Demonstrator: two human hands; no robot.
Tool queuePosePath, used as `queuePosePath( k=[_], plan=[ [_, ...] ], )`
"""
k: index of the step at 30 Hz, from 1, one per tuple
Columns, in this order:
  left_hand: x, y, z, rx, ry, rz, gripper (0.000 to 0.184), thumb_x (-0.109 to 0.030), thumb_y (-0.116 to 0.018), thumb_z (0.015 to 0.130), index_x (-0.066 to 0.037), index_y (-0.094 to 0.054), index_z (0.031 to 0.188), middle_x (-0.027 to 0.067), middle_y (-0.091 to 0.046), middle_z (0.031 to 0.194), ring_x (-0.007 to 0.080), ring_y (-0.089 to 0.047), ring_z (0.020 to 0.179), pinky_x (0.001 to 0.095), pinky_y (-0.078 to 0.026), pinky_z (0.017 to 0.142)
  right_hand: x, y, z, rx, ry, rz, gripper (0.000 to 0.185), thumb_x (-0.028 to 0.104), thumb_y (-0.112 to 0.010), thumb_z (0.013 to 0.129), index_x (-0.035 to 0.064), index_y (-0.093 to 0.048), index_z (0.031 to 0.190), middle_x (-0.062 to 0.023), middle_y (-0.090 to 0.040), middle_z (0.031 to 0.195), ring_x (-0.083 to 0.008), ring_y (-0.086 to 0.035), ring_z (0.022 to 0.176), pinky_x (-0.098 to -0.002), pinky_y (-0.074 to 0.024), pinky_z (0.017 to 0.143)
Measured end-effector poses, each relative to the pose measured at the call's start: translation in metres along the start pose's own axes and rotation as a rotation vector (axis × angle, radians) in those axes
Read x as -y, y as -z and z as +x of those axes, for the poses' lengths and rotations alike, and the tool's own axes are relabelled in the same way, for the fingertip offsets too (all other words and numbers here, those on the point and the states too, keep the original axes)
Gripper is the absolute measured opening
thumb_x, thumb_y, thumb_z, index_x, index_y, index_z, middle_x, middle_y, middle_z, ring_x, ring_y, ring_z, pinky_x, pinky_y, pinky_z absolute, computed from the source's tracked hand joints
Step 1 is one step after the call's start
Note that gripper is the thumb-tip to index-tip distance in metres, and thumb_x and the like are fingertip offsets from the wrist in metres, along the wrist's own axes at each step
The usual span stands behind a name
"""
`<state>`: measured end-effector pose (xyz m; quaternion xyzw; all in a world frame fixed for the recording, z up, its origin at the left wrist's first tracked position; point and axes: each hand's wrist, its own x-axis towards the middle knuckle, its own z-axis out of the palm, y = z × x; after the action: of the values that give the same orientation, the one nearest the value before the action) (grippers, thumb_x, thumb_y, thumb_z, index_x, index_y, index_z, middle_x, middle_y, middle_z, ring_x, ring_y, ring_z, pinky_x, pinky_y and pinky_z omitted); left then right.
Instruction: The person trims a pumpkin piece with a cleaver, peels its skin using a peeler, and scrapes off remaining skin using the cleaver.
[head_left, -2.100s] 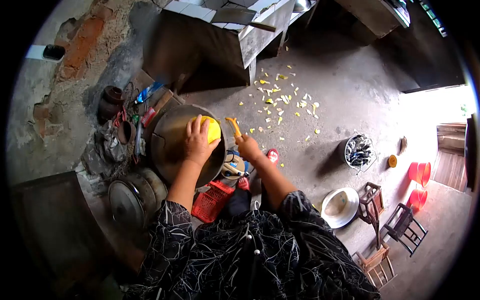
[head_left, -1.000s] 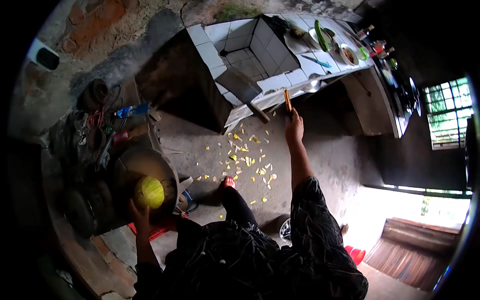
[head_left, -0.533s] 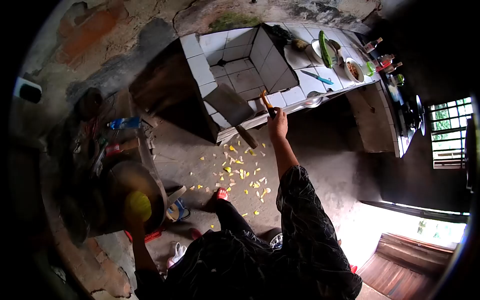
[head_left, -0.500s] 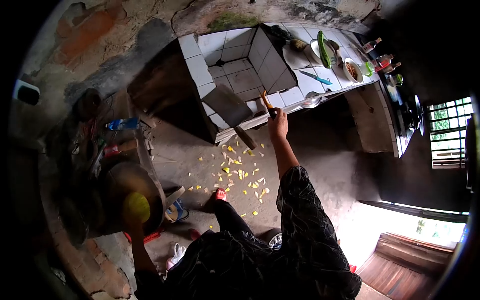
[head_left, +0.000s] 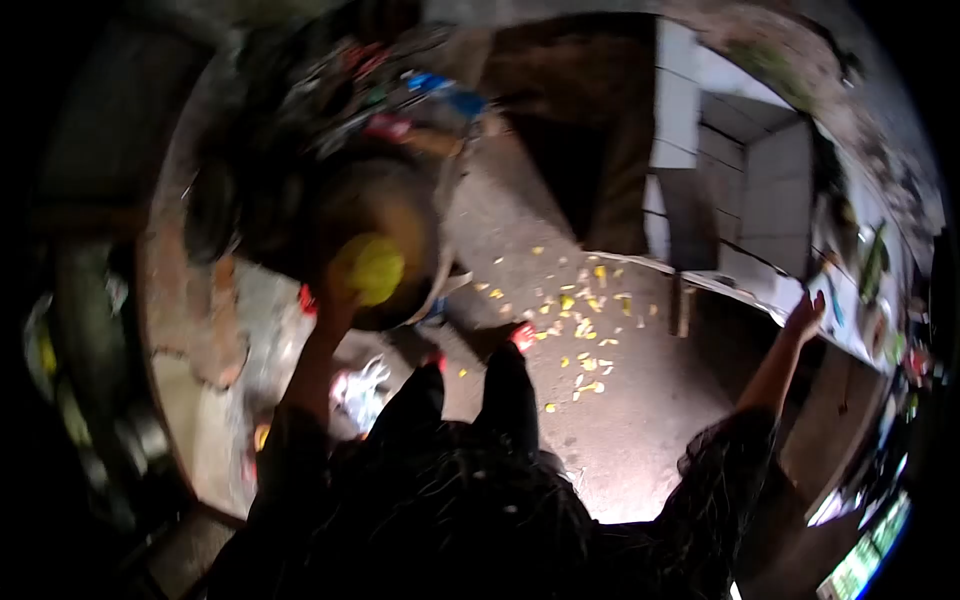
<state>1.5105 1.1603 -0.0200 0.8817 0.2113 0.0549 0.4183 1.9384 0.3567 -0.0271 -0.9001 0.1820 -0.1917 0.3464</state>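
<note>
My left hand (head_left: 341, 287) is closed around the lower left side of a round yellow-green fruit (head_left: 375, 270), over the wide dark wok (head_left: 400, 205). Off to the right, my right hand (head_left: 804, 317) reaches to the front edge of the white-tiled counter (head_left: 760, 285), its fingers parted and nothing visible between them. Just beyond its fingertips, a small orange-brown object (head_left: 829, 260) lies on the counter, too blurred to make out clearly. A cleaver (head_left: 690, 220) rests across the counter's edge, its handle sticking out over the floor.
Yellow and pale peel pieces (head_left: 585, 325) are scattered on the floor. A tiled basin (head_left: 745, 180) is set into the counter. Farther right are a long green vegetable (head_left: 873, 265) and a blue-handled knife (head_left: 838, 303). A blue packet (head_left: 447, 93) lies behind the wok.
The view has swung left, so the wok and counter appear farther right. My right hand has opened and let go of the orange peeler. My left hand still holds the fruit.
</note>
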Motion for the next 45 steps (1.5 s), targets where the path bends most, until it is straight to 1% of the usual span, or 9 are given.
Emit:
queuePosePath(
  k=[1, 4, 7, 9, 17, 21, 29, 40, 45],
  plan=[
    [-0.022, 0.001, 0.001, -0.019, 0.072, 0.295, 0.080, -0.003, -0.069, 0.073, -0.001, -0.023, 0.138, 0.0202, -0.037, 0.131, 0.0325, -0.039, 0.123, 0.0396, -0.032, 0.104, 0.047, 0.006, -0.041, -0.009, 0.111, -0.325, 0.031, 0.007, -0.053, 0.089, 0.0005, -0.056, 0.119, -0.0103, -0.067, 0.102, -0.0213, -0.064, 0.092, -0.0325, -0.0501, 0.085],
    [-0.022, 0.003, 0.001, -0.055, 0.096, 0.243, 0.082, -0.006, -0.071, 0.068, -0.001, -0.027, 0.136, 0.0223, -0.038, 0.132, 0.0361, -0.036, 0.125, 0.0408, -0.031, 0.105, 0.034, -0.044, -0.161, 0.427, 0.409, 0.077, 0.033, 0.011, -0.061, 0.086, 0.0028, -0.058, 0.118, -0.0089, -0.066, 0.101, -0.0191, -0.062, 0.091, -0.0303, -0.0495, 0.083],
    [-0.028, 0.001, 0.001, -0.090, 0.113, 0.210, 0.083, -0.008, -0.073, 0.067, -0.002, -0.027, 0.136, 0.0229, -0.038, 0.131, 0.0380, -0.036, 0.124, 0.0420, -0.031, 0.105, 0.157, -0.046, -0.276, 0.335, 0.704, -0.307, 0.052, 0.022, -0.065, 0.083, 0.0081, -0.045, 0.129, -0.0150, -0.055, 0.114, -0.0293, -0.058, 0.098, -0.0395, -0.0490, 0.083],
    [-0.027, -0.001, 0.000, -0.119, 0.108, 0.236, 0.083, -0.009, -0.075, 0.066, -0.002, -0.029, 0.135, 0.0229, -0.040, 0.129, 0.0384, -0.038, 0.122, 0.0433, -0.032, 0.104, 0.211, -0.035, -0.288, 0.552, 0.258, -0.406, 0.060, 0.027, -0.066, 0.082, 0.0090, -0.038, 0.131, -0.0184, -0.051, 0.117, -0.0354, -0.056, 0.102, -0.0436, -0.0480, 0.083],
    [0.013, 0.009, 0.016, -0.085, -0.054, 0.183, 0.097, -0.025, -0.084, 0.055, -0.003, -0.032, 0.134, 0.0227, -0.043, 0.125, 0.0384, -0.043, 0.116, 0.0442, -0.035, 0.099, 0.236, -0.035, -0.261, 0.403, 0.130, -0.439, 0.044, 0.019, -0.064, 0.071, 0.0041, -0.047, 0.109, -0.0220, -0.065, 0.092, -0.0417, -0.062, 0.087, -0.0465, -0.0491, 0.077],
    [0.011, 0.018, 0.028, 0.031, -0.075, 0.030, 0.096, -0.027, -0.084, 0.055, -0.002, -0.034, 0.133, 0.0219, -0.045, 0.124, 0.0374, -0.046, 0.114, 0.0426, -0.037, 0.099, 0.281, 0.040, -0.323, 0.437, -0.113, 0.400, 0.014, 0.012, -0.056, 0.081, 0.0063, -0.048, 0.091, -0.0045, -0.053, 0.061, -0.0123, -0.049, 0.051, -0.0268, -0.0410, 0.048],
    [0.006, 0.027, 0.044, 0.152, -0.170, -0.060, 0.090, -0.028, -0.084, 0.055, -0.002, -0.039, 0.129, 0.0205, -0.046, 0.125, 0.0351, -0.046, 0.117, 0.0412, -0.038, 0.099, 0.394, 0.067, -0.476, 0.413, -0.291, 0.669, 0.043, 0.023, -0.051, 0.092, 0.0067, -0.047, 0.052, -0.0053, -0.048, 0.047, -0.0134, -0.044, 0.039, -0.0283, -0.0351, 0.039],
    [-0.007, 0.010, 0.050, 0.482, -0.555, -0.005, 0.096, -0.029, -0.084, 0.057, -0.001, -0.033, 0.133, 0.0235, -0.040, 0.132, 0.0379, -0.041, 0.122, 0.0427, -0.036, 0.101, 0.427, -0.042, -0.556, 0.906, -0.620, 0.619, 0.036, 0.026, -0.055, 0.092, 0.0071, -0.050, 0.061, -0.0013, -0.044, 0.043, -0.0117, -0.042, 0.034, -0.0269, -0.0324, 0.034],
    [-0.011, 0.007, 0.017, 0.310, -0.369, 0.067, 0.106, -0.027, -0.085, 0.057, -0.002, -0.023, 0.138, 0.0248, -0.037, 0.133, 0.0408, -0.040, 0.122, 0.0437, -0.037, 0.100, 0.416, -0.084, -0.573, 0.960, -0.690, 0.629, 0.037, 0.027, -0.056, 0.090, 0.0081, -0.047, 0.059, -0.0026, -0.044, 0.046, -0.0138, -0.040, 0.033, -0.0295, -0.0344, 0.035]
  ],
)
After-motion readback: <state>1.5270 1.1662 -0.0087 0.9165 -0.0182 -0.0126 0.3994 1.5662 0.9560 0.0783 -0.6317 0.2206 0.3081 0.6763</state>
